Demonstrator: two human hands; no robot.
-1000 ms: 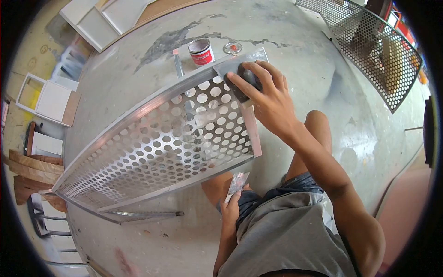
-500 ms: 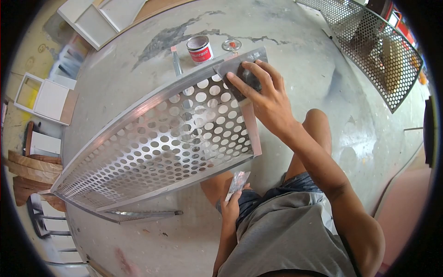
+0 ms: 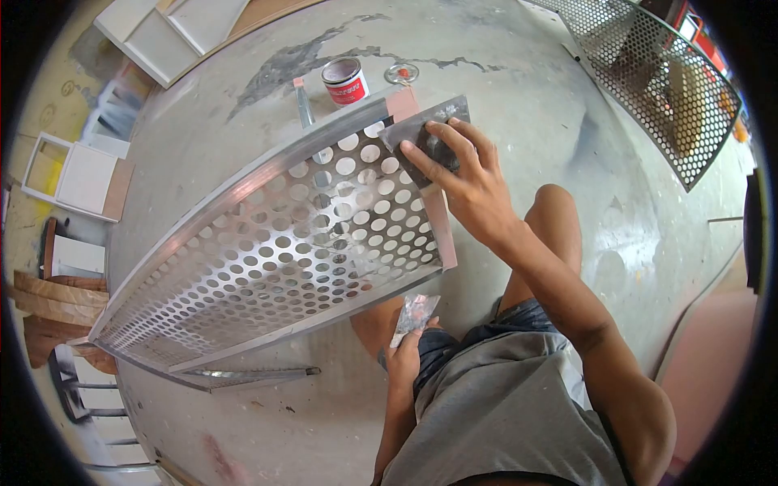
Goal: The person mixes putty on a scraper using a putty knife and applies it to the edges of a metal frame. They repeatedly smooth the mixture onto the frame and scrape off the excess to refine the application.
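My right hand (image 3: 470,178) presses a dark, flat putty spreader (image 3: 433,136) against the right end of a perforated metal panel (image 3: 284,243), its fingers laid over the sheet. Pink filler (image 3: 438,223) coats the panel's end bar, and another pink patch (image 3: 402,103) shows at the upper corner. Lower down, my left hand (image 3: 403,356) is closed around a small metal scraper (image 3: 416,316) with pinkish smears on its blade. That scraper is below the panel's lower edge, apart from it. The right thumb is hidden.
Beyond the panel, an open tin (image 3: 344,81) with a red and white label stands on the floor beside a round lid (image 3: 401,74). Another perforated panel (image 3: 648,81) is at the upper right. White frames (image 3: 77,178) and wooden pieces (image 3: 61,296) line the left.
The spreader and my right hand have moved slightly down along the panel's end, uncovering pink filler at the upper corner. My left hand stays nearly in place, its scraper turned a little.
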